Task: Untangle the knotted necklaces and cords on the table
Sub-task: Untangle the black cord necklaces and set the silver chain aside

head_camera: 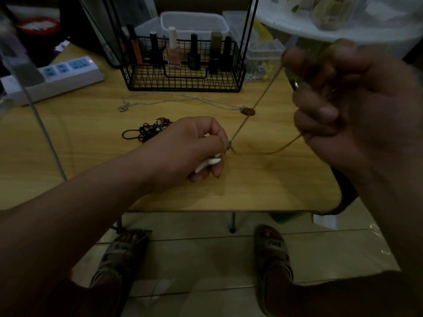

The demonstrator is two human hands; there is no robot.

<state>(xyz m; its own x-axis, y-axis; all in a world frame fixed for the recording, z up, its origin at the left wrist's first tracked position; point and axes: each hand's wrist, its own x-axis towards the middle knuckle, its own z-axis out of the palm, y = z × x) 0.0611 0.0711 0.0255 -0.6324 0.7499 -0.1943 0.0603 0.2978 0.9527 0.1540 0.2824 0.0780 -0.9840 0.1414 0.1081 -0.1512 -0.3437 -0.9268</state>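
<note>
At upper left of the frame, a power strip (pixel 57 76) lies on the table (pixel 263 184), away from the work. Upper centre: a wire basket (pixel 183 81) of bottles.

Just below it the silver chain (pixel 174 100) lies stretched out flat and looks mostly free. Left of centre sits the black cord tangle (pixel 146 131), bunched and untouched, just beside the left hand (pixel 194 147).

Centre: the left hand is low at the tabletop. Its thumb and forefinger pinch the tan cord (pixel 258 101) narrowly, and its lower fingers curl over a white piece (pixel 207 164). Can't tell what that piece is.

From the pinch, one strand of the cord rises taut to the upper right and another loops slack over the table. A brown bead (pixel 248 111) sits where the taut strand passes the chain's end. Can't tell which of the two it belongs to.

Right: the right hand (pixel 343 106) is raised with its fingers curled tight around both cord strands.

Risks, as I judge them:
- Pulling the taut strand harder could cinch any knot at the pinch rather than loosen it.
- The strand crosses over the chain's end, so dragging it could catch the bead and re-snag the chain.
- The left wrist could sweep into the black tangle.
- Dim light makes the knot hard to read.
</note>
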